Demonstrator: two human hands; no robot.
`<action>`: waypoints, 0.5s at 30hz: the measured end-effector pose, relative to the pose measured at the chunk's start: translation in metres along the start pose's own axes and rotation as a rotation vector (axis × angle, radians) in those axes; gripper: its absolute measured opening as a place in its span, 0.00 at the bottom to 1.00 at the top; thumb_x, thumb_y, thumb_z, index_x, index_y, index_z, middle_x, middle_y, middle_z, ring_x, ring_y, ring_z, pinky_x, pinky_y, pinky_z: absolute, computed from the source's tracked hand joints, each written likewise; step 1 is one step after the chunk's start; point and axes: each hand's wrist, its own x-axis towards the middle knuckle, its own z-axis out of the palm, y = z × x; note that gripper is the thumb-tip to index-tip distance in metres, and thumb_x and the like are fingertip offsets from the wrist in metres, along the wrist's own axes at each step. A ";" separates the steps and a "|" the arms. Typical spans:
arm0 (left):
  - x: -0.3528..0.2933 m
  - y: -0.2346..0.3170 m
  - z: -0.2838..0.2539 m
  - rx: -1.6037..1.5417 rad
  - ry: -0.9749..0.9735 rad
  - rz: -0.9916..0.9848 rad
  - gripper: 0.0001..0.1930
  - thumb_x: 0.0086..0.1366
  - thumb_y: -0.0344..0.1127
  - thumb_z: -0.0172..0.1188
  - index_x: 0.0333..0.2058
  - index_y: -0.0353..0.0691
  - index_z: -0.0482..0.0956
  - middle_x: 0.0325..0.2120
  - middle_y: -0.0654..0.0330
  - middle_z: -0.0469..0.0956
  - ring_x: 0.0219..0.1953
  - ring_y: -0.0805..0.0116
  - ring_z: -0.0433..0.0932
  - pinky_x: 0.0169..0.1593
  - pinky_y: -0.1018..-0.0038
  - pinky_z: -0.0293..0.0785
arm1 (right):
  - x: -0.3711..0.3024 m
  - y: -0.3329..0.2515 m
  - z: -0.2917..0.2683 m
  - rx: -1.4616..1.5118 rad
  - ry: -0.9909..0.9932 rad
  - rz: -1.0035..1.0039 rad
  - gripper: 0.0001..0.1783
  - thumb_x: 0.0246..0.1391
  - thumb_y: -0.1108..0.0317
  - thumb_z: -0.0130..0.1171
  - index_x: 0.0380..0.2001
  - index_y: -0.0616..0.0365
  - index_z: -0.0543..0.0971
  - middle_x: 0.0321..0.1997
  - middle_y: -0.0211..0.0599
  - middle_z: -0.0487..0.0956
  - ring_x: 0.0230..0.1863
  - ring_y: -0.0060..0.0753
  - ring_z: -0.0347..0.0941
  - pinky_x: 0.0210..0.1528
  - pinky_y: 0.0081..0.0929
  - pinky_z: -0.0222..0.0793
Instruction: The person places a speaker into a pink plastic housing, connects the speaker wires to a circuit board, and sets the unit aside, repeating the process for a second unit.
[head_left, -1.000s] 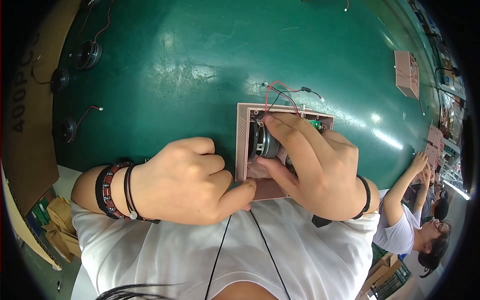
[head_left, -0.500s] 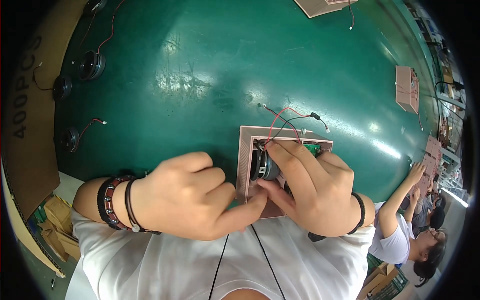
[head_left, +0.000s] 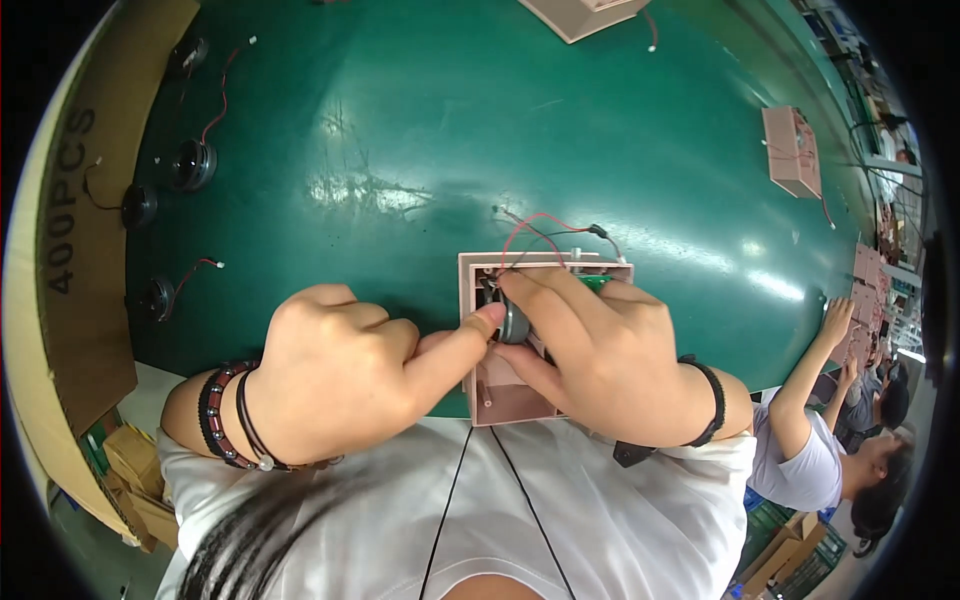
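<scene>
An open pink box (head_left: 512,402) stands at the table's near edge, in front of my body. Inside its left part sits a round black speaker (head_left: 516,326), partly covered by fingers. My right hand (head_left: 610,350) pinches this speaker, fingers at its far side and thumb at its near side. My left hand (head_left: 345,365) is closed at the box's left wall, its thumb reaching over onto the speaker and its other fingers curled outside. Red and black wires (head_left: 541,216) with a white plug loop out over the box's far wall. Part of a green circuit board (head_left: 597,284) shows beyond my right hand.
Several loose speakers (head_left: 195,165) with wires lie along the green table's (head_left: 420,120) left side, beside a cardboard box (head_left: 85,230). More pink boxes stand at the far edge (head_left: 585,18) and at right (head_left: 793,150). A co-worker (head_left: 810,450) sits at the right.
My left thumb has moved up from the box's near left wall onto the speaker. The pink box and both hands appear a little further left and up in view, as the view has shifted.
</scene>
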 end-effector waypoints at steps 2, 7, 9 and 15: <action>0.001 0.001 0.001 -0.007 0.006 0.007 0.14 0.49 0.34 0.64 0.38 0.49 0.84 0.07 0.71 0.60 0.10 0.74 0.64 0.18 0.76 0.57 | -0.002 -0.005 -0.004 -0.058 0.016 -0.010 0.21 0.42 0.65 0.69 0.40 0.61 0.79 0.38 0.36 0.81 0.21 0.31 0.73 0.23 0.26 0.67; 0.003 -0.003 0.003 0.002 0.009 0.009 0.10 0.53 0.36 0.63 0.36 0.49 0.82 0.08 0.69 0.65 0.13 0.70 0.71 0.19 0.72 0.65 | 0.002 0.026 -0.036 -0.014 0.157 0.088 0.14 0.48 0.67 0.65 0.38 0.61 0.79 0.35 0.35 0.80 0.24 0.29 0.72 0.24 0.23 0.66; 0.007 -0.002 0.006 -0.020 0.091 0.025 0.10 0.52 0.36 0.64 0.35 0.48 0.82 0.10 0.69 0.66 0.14 0.69 0.71 0.20 0.72 0.64 | 0.010 0.047 -0.045 -0.048 0.166 0.171 0.12 0.50 0.67 0.64 0.38 0.61 0.78 0.33 0.35 0.79 0.25 0.26 0.72 0.26 0.21 0.66; 0.030 -0.003 0.005 -0.079 0.337 -0.001 0.10 0.49 0.35 0.69 0.31 0.45 0.80 0.21 0.65 0.72 0.23 0.65 0.74 0.27 0.70 0.66 | 0.010 0.093 -0.021 0.846 -0.294 0.368 0.07 0.60 0.69 0.58 0.36 0.62 0.78 0.32 0.26 0.77 0.36 0.16 0.72 0.39 0.18 0.68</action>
